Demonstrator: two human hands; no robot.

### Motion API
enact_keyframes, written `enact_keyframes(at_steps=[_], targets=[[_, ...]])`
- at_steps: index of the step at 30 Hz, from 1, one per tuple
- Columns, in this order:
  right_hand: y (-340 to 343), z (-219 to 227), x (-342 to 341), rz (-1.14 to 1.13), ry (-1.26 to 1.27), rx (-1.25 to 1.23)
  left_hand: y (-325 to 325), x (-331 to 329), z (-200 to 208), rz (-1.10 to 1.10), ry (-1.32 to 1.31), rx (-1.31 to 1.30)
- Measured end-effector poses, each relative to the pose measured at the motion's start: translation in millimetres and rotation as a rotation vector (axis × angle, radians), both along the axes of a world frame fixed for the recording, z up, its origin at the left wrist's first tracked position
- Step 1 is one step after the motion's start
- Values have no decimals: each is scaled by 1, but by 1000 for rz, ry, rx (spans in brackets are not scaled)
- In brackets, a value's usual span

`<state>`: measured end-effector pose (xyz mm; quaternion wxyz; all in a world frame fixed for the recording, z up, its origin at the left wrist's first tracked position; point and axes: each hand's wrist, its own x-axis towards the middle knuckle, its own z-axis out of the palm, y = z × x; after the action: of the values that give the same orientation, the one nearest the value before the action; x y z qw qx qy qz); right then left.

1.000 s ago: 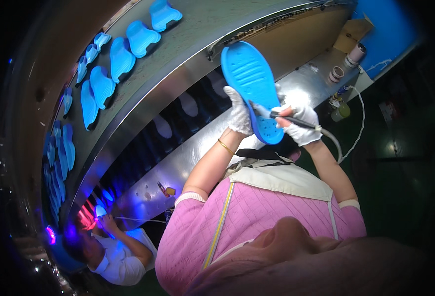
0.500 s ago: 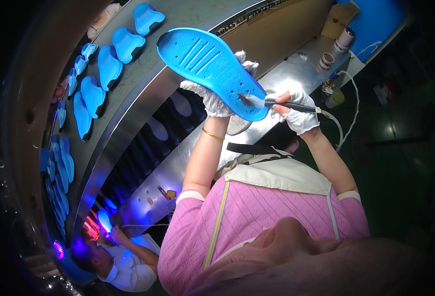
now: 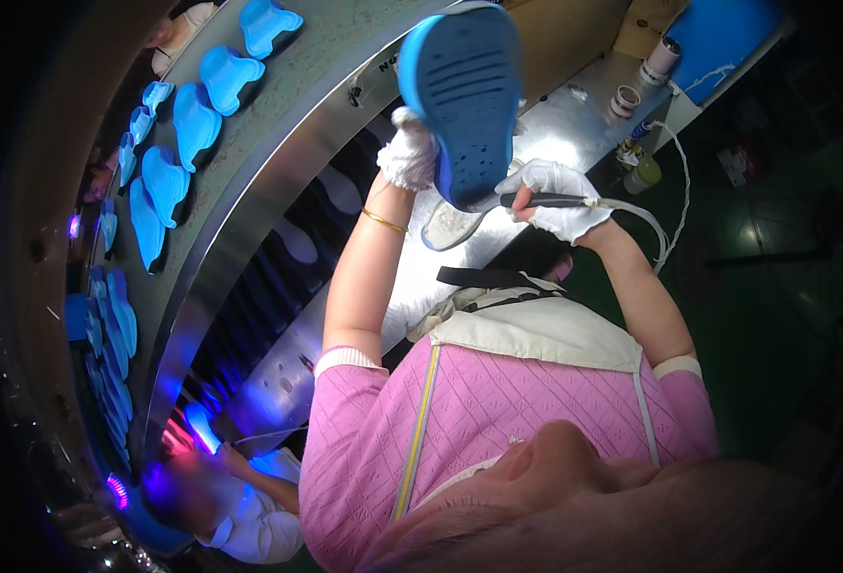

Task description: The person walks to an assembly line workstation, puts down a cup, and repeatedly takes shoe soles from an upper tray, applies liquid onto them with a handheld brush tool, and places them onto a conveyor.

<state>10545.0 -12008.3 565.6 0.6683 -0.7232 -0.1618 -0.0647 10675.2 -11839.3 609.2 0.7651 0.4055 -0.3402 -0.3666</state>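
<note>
My left hand (image 3: 409,156), in a white glove, grips a blue shoe sole (image 3: 467,100) by its edge and holds it up over the metal bench. The sole stands steeply tilted, its grooved and holed face toward me. In my gloved right hand (image 3: 566,215), bare fingertips showing, is a black-handled brush (image 3: 557,201) with a pale hose running off its back end. The brush's tip is hidden at the lower end of the sole. Beneath the sole, a pale grey sole-shaped piece (image 3: 452,227) rests on the bench.
A curved conveyor (image 3: 278,91) on the left carries several blue soles (image 3: 164,185). Behind the metal bench (image 3: 574,119) stands a cardboard box (image 3: 649,24). Tape rolls (image 3: 625,100) and a yellow-lidded jar (image 3: 643,175) are at the right. A co-worker (image 3: 254,520) holds another sole at lower left.
My left hand has turned the blue sole more upright and tilted it, its upper end swinging up and right. The brush tip has gone from the holed face to the sole's lower end.
</note>
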Motion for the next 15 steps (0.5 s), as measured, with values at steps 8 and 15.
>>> enact_keyframes(at_steps=[8, 15], targets=[[-4, 9, 6, 32, -48, 39, -15, 14, 1, 98, 32, 435], [-13, 26, 7, 152, 392, 222, -22, 25, -15, 279, 52, 652]])
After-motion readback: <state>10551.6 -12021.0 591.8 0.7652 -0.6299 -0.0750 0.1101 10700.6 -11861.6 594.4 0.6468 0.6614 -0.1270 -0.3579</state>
